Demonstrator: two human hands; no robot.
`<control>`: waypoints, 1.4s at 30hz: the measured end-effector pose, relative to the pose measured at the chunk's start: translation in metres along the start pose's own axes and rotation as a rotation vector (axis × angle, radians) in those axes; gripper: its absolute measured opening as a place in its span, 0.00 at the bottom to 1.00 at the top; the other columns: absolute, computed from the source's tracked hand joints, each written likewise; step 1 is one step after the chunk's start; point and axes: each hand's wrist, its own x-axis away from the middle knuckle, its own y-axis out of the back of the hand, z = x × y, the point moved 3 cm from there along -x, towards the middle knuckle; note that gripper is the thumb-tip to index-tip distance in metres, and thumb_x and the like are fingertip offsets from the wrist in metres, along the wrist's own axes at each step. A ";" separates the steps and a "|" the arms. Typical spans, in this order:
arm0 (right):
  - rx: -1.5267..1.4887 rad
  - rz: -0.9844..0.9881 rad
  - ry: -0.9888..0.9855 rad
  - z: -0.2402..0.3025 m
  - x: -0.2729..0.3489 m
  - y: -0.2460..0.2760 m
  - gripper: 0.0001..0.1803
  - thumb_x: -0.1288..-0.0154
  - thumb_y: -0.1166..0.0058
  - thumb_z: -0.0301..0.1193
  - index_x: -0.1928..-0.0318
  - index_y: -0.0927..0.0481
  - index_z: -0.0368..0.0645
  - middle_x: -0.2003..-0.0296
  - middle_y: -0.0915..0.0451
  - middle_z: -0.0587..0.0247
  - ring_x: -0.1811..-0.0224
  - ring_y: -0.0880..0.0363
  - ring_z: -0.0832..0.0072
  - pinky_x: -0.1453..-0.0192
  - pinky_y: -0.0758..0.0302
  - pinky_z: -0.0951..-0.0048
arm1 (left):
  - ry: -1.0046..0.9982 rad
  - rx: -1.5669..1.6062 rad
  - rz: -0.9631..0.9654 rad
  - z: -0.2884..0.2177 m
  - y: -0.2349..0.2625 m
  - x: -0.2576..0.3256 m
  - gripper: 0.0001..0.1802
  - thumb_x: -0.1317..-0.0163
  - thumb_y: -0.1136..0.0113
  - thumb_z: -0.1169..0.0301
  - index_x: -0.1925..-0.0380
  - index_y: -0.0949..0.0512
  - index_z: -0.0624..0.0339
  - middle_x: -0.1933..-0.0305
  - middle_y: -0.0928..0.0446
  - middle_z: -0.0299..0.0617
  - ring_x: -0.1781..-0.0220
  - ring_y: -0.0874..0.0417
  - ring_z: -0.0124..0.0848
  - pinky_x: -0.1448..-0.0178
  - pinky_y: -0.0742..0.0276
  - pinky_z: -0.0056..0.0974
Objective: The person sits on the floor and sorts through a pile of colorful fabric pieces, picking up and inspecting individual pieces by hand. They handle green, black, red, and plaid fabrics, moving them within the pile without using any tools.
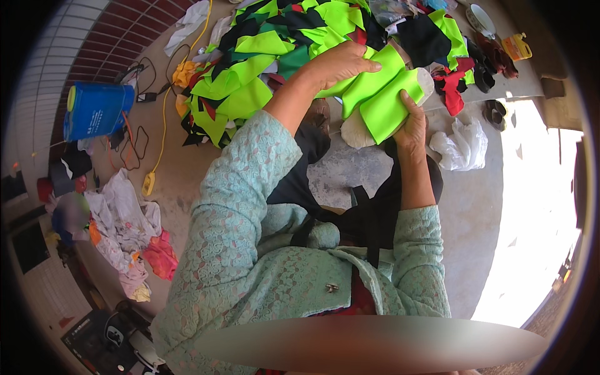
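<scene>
In front of me, my right hand [412, 128] is wrapped round the near side of a pale piece with rounded ends [359, 132], shaped like a shoe sole. A neon green fabric piece [390, 107] lies across it, and my right thumb presses on the fabric. Farther up, my left hand [340, 65] grips another neon green fabric piece [369, 81] beside it, thumb on top. Its other fingers are partly hidden. Just beyond my hands spreads a heap of neon green, black, dark green and red fabric scraps [250, 69].
A blue container [100, 110] stands at the left near a yellow cord [164, 128]. Crumpled cloths [128, 215] lie below it. To the right are a white plastic bag [461, 145], dark shoes [495, 114], a yellow bottle [517, 47] and a white bowl [480, 20].
</scene>
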 end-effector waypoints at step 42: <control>0.009 0.031 0.037 -0.006 0.002 -0.006 0.24 0.39 0.46 0.34 0.44 0.34 0.41 0.52 0.26 0.60 0.52 0.25 0.68 0.45 0.28 0.66 | -0.071 -0.071 0.169 -0.011 -0.020 0.010 0.23 0.50 0.34 0.57 0.68 0.27 0.67 0.67 0.25 0.41 0.65 0.26 0.24 0.61 0.31 0.30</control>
